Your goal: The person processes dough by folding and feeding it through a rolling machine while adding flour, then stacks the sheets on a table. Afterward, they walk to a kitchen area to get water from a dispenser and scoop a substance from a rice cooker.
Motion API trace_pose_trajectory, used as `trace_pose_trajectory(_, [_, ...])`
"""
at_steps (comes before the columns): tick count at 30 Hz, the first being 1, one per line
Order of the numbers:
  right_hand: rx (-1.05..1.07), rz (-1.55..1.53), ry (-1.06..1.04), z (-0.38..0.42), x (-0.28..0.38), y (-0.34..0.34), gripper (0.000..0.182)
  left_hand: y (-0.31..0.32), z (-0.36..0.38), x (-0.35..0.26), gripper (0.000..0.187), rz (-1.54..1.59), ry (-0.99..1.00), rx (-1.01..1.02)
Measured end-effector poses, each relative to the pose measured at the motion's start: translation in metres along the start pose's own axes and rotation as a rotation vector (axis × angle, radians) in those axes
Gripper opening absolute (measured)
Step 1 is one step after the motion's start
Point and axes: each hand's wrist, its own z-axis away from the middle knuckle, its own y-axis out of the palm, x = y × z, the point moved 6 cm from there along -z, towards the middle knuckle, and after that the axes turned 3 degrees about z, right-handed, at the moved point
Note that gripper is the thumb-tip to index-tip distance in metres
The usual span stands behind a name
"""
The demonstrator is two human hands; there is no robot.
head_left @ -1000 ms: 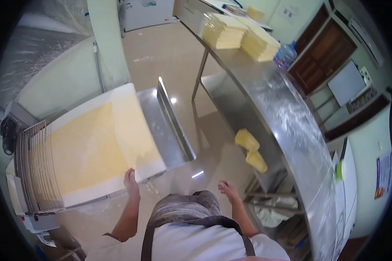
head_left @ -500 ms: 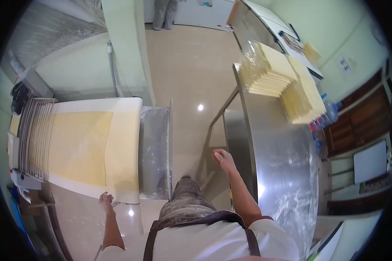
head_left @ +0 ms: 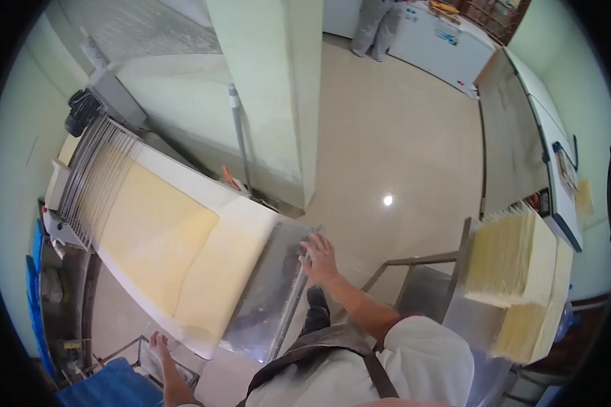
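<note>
A flat sheet of pale yellow dough (head_left: 153,230) lies on the white belt (head_left: 241,271) of a dough sheeter, its left part under a metal guard grille (head_left: 95,183). My right hand (head_left: 320,260) is open, fingers spread, at the far corner of the metal end tray (head_left: 271,292). Nothing shows in its grasp. Near the belt's front edge, my left hand (head_left: 159,344) hangs low with loosely bent fingers apart, holding nothing.
Stacks of yellow sheets in plastic (head_left: 509,261) stand on a steel table to my right. A pillar (head_left: 271,95) rises behind the sheeter. At the back, a person's legs (head_left: 373,30) show beside a white chest freezer (head_left: 434,47). A blue cover (head_left: 112,386) lies at lower left.
My view has turned, and the sheeter now slants across it. My right hand has gone from beside the steel table to the end tray, its fingers spreading. My left hand remains near the belt's front edge.
</note>
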Motion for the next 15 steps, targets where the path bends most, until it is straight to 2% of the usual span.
trace_pose_trajectory(1, [0.077,0.122,-0.145,-0.011,0.012,0.004,0.038,-0.005,0.003,0.002,0.029,0.027,0.101,-0.107])
trace_pose_trajectory(3, [0.388,0.255,-0.211,-0.019,0.002,0.03,0.034,0.006,0.049,-0.048,0.031,-0.391,0.357,-0.35])
trace_pose_trajectory(4, [0.532,0.328,-0.246,-0.022,-0.004,0.039,0.033,0.034,0.085,-0.093,0.032,-0.596,0.486,-0.465])
trace_pose_trajectory(6, [0.963,0.482,-0.412,-0.019,-0.012,0.047,0.03,0.089,0.122,-0.143,0.033,-0.517,0.458,-0.401])
trace_pose_trajectory(7, [0.955,0.519,-0.523,-0.017,-0.012,0.042,0.03,0.117,0.138,-0.16,0.034,-0.476,0.449,-0.367])
trace_pose_trajectory(8, [0.945,0.556,-0.631,-0.011,-0.013,0.04,0.029,0.149,0.149,-0.165,0.033,-0.456,0.391,-0.279])
trace_pose_trajectory(10, [0.93,0.509,-0.664,-0.008,-0.023,0.051,0.03,0.231,0.163,-0.155,0.03,-0.4,0.357,-0.04])
trace_pose_trajectory(11, [0.961,0.384,-0.622,-0.01,-0.029,0.057,0.031,0.274,0.173,-0.151,0.027,-0.369,0.382,0.115])
trace_pose_trajectory(13, [1.05,0.072,-0.468,-0.045,-0.045,0.044,0.034,0.382,0.213,-0.19,0.025,-0.177,0.366,0.396])
trace_pose_trajectory(15, [1.155,-0.308,-0.256,-0.101,-0.051,-0.006,0.04,0.484,0.261,-0.27,0.026,-0.192,0.595,0.583])
